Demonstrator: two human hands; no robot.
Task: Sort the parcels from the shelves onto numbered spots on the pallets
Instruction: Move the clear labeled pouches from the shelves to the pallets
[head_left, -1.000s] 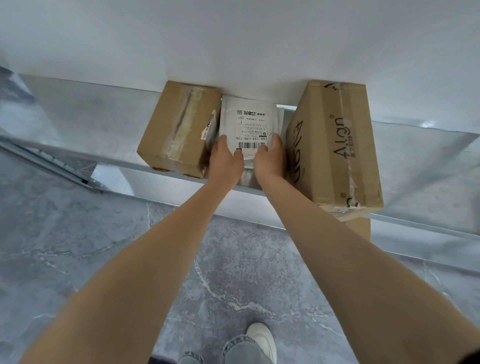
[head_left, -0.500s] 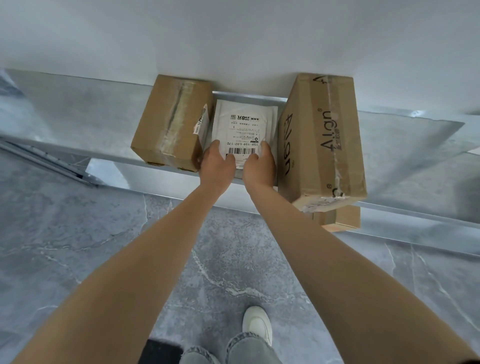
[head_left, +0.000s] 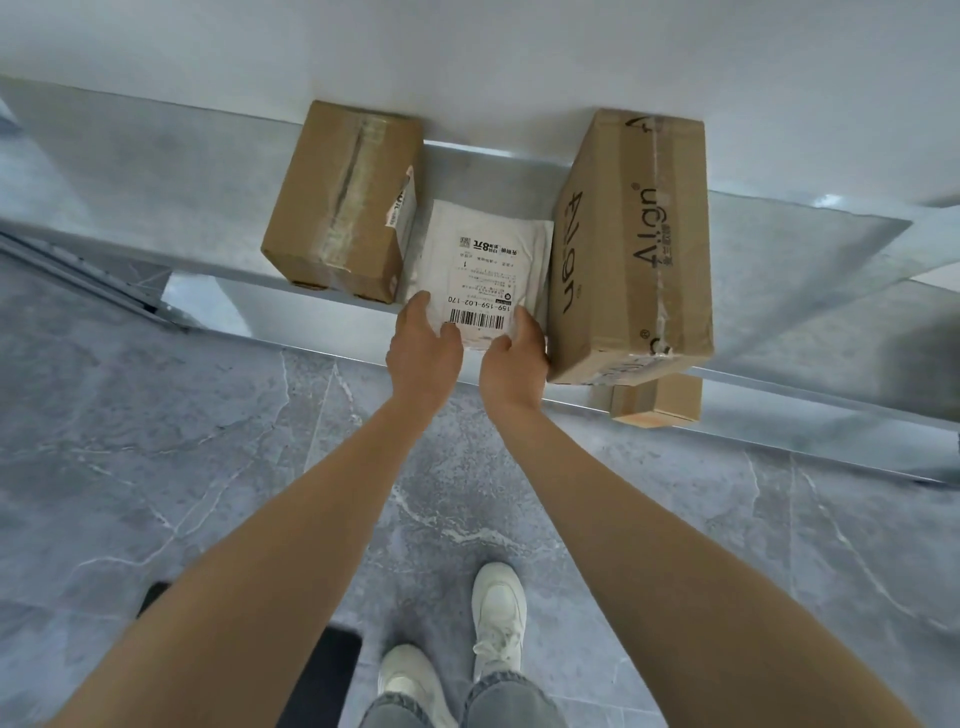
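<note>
Our left grip (head_left: 423, 348) and right grip (head_left: 514, 358) pinch the flat white mailer parcel (head_left: 483, 260) (barcode towards us), seemingly overhanging the grey metal shelf (head_left: 156, 197).

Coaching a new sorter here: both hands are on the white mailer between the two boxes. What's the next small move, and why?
Probably draw the white mailer straight back off the shelf: left hand and right hand pinch its near edge, and the small box and large box flank it closely, so sideways pulls could snag.
</note>
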